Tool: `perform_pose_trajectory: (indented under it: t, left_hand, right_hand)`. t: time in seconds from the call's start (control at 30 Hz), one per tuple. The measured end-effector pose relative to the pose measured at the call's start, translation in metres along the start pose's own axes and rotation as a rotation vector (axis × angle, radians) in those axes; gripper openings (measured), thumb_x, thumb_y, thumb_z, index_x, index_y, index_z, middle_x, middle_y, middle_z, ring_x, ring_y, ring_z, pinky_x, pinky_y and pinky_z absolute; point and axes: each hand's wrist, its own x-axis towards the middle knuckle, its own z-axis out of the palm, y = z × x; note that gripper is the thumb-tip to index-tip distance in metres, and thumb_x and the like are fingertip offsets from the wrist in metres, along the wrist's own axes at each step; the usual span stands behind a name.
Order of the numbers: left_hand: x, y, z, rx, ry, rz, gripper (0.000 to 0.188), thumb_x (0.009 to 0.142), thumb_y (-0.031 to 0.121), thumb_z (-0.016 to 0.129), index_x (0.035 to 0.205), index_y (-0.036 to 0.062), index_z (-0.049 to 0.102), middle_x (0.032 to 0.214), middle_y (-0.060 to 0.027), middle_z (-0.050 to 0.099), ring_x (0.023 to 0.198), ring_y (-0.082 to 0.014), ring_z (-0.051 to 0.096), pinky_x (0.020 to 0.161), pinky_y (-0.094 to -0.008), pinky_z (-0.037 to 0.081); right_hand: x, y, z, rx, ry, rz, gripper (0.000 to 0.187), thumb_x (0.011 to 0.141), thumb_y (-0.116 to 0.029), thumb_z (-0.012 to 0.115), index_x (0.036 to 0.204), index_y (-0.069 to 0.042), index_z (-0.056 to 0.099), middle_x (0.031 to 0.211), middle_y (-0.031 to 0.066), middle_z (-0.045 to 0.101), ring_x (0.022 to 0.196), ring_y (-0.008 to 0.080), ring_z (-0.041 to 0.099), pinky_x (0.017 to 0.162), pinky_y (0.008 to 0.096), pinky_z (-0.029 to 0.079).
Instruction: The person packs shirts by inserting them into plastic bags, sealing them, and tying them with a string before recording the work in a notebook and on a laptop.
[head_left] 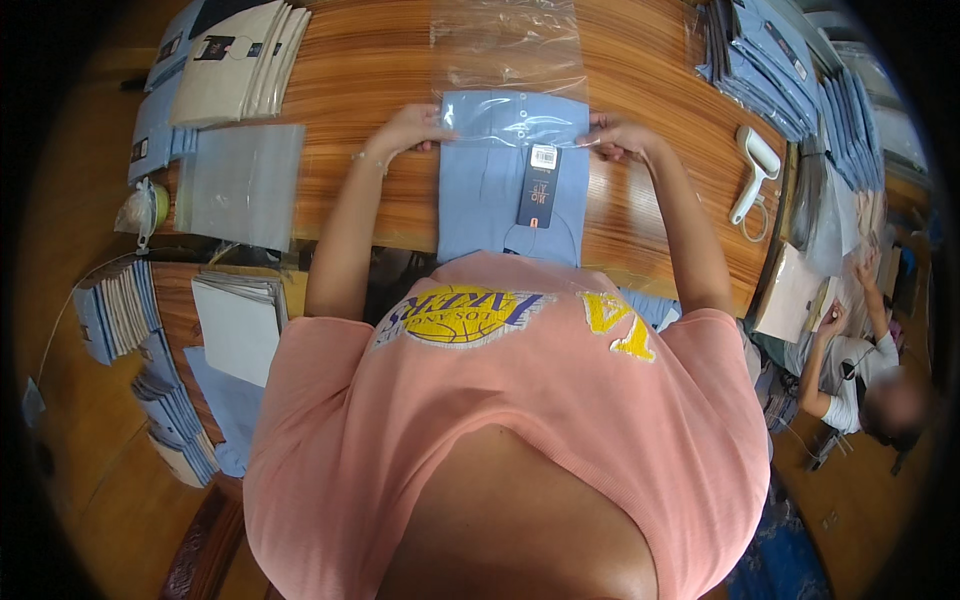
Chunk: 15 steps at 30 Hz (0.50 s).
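Observation:
A folded light blue shirt [475,195] lies flat on the wooden table in front of my chest, its far end inside a clear plastic bag [505,45]. The bag stretches away from me beyond the shirt. A dark hang tag [537,195] with a white label rests on the shirt, outside the bag. At the left edge of the bag's mouth, my left hand [408,130] is closed in a pinch on the plastic. My right hand [622,137] grips the opposite edge, fingers curled beside the shirt's right side.
Flat clear bags [240,185] lie left, near beige folded garments [235,65]. Bagged blue shirts [760,65] are stacked at the far right. A white lint roller [755,175] lies near the table's right edge. Another person [850,365] sits at right.

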Motion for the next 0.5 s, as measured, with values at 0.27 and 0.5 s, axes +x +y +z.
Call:
perform_pose_trajectory:
  t: [0.27, 0.5]
  left_hand:
    - [-0.048, -0.020, 0.039, -0.033, -0.013, -0.018, 0.029, 0.071, 0.011, 0.074, 0.096, 0.0013, 0.061, 0.078, -0.0029, 0.065, 0.062, -0.0061, 0.055, 0.046, -0.0184, 0.039]
    - [-0.089, -0.057, 0.075, -0.136, -0.039, -0.083, 0.031, 0.072, 0.010, 0.073, 0.098, -0.0001, 0.061, 0.080, -0.0044, 0.066, 0.058, -0.0056, 0.054, 0.045, -0.0181, 0.038]
  right_hand:
    - [-0.035, 0.046, 0.047, 0.019, 0.135, -0.052, 0.022, 0.072, -0.008, 0.073, 0.089, -0.001, 0.062, 0.049, -0.0041, 0.047, 0.037, 0.0032, 0.035, 0.036, 0.0186, 0.024]
    - [-0.062, 0.090, 0.100, 0.042, 0.220, 0.040, 0.022, 0.073, -0.005, 0.070, 0.094, -0.003, 0.064, 0.054, -0.0053, 0.049, 0.040, 0.0031, 0.036, 0.037, 0.0179, 0.026]
